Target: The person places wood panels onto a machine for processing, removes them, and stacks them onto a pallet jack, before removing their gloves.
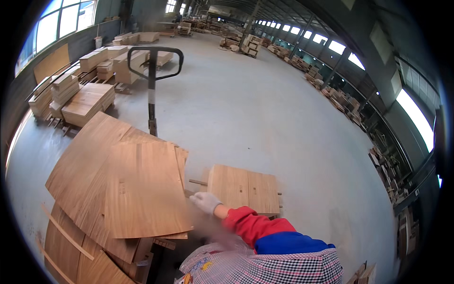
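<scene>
My right hand (205, 202), in a whitish glove, reaches in from a red and blue sleeve (269, 229). Its fingers look bent and pressed together beside the right edge of a pale wooden panel (146, 189); what they hold, if anything, is hidden. That panel lies on top of several overlapping, fanned-out wooden panels (87, 161). Just beyond the hand, a lower stack of wooden boards (243, 187) sits on thin bars. My left hand is not in view. A checked garment (269, 267) covers the lower edge of the picture.
A pallet jack's handle (151, 90) stands upright behind the panels. Narrow wood strips (66, 232) lie over panels at the lower left. Board stacks (87, 102) line the left wall, and more wood (338, 97) runs along the right. Grey floor (283, 118) stretches between them.
</scene>
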`<state>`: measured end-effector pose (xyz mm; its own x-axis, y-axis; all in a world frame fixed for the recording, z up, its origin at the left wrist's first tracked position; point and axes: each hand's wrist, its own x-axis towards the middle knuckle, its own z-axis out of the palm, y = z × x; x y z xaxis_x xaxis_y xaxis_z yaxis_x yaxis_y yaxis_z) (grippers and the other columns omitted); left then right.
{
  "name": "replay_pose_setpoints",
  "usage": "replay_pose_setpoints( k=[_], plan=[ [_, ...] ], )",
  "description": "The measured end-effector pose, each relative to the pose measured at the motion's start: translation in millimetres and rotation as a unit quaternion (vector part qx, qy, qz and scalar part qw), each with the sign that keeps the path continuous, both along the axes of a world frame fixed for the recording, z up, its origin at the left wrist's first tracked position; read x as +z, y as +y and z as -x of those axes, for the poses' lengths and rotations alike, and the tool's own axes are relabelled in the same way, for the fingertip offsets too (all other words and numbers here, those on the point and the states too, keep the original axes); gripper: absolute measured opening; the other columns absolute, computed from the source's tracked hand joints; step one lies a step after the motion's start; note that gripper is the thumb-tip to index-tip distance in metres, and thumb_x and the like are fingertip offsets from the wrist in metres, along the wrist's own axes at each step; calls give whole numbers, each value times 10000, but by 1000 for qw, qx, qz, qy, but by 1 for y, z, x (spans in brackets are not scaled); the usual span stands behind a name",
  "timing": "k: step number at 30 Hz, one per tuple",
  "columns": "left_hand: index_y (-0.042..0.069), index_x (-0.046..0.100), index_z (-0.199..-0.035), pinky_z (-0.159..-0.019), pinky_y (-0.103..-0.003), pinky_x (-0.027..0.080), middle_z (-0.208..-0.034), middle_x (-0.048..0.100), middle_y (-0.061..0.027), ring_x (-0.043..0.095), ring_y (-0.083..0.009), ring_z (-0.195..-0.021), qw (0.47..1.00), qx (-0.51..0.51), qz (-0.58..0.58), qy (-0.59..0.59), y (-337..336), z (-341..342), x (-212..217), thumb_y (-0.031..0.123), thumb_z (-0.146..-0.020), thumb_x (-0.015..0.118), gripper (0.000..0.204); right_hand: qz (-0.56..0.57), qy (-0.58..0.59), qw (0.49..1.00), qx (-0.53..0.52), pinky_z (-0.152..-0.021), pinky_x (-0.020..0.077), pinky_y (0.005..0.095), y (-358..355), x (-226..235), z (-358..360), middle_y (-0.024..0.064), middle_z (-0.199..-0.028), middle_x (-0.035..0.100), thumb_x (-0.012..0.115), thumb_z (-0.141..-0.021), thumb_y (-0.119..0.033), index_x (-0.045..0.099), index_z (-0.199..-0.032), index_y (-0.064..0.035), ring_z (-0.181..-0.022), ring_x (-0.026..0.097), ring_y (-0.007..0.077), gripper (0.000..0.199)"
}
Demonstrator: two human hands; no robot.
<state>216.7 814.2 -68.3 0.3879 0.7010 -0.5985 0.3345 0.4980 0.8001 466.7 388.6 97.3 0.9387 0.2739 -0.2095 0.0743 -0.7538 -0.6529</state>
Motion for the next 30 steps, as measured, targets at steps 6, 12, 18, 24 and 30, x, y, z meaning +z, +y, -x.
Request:
replay_pose_setpoints(
  k=[6, 12, 18, 24, 30],
  plan=[
    [97, 404, -1370, -981, -429, 418, -1385, 438, -108, 469, -295, -1195, 994, -89, -53, -21, -81, -53, 44, 503, -878, 547, 654, -91, -19, 994, 53, -722, 445, 459, -32, -31, -24, 222, -792, 613, 471, -931, -447, 586, -851, -9, -808, 592, 403, 460],
    [98, 396, -1376, -991, -428, 406, -1392, 428, -107, 459, -290, -1204, 988, -122, -91, -5, -153, -83, 70, 495, -884, 541, 648, -138, 32, 982, 125, -645, 454, 393, -55, 12, -51, 123, -730, 601, 478, -937, -410, 589, -856, -29, -681, 579, 267, 404],
    [98, 388, -1382, -1001, -427, 393, -1399, 418, -106, 448, -286, -1213, 984, -144, -104, 14, -216, -99, 86, 487, -891, 534, 643, -199, 24, 965, 172, -691, 455, 405, -83, -3, -61, 144, -751, 607, 493, -927, -377, 585, -884, -35, -726, 590, 296, 357],
    [98, 380, -1387, -1011, -426, 380, -1406, 408, -105, 437, -281, -1222, 977, -175, -121, 7, -256, -100, 101, 479, -898, 528, 637, -181, 50, 958, 218, -693, 463, 421, -106, -10, -49, 163, -778, 634, 520, -902, -347, 604, -889, -36, -770, 619, 332, 323],
    [99, 372, -1393, -1021, -425, 367, -1414, 398, -104, 427, -277, -1232, 972, -192, -136, -7, -286, -80, 104, 471, -905, 521, 632, -168, 80, 952, 241, -721, 469, 437, -143, 2, -18, 185, -824, 643, 531, -884, -343, 615, -904, -41, -825, 621, 356, 314]
  ],
)
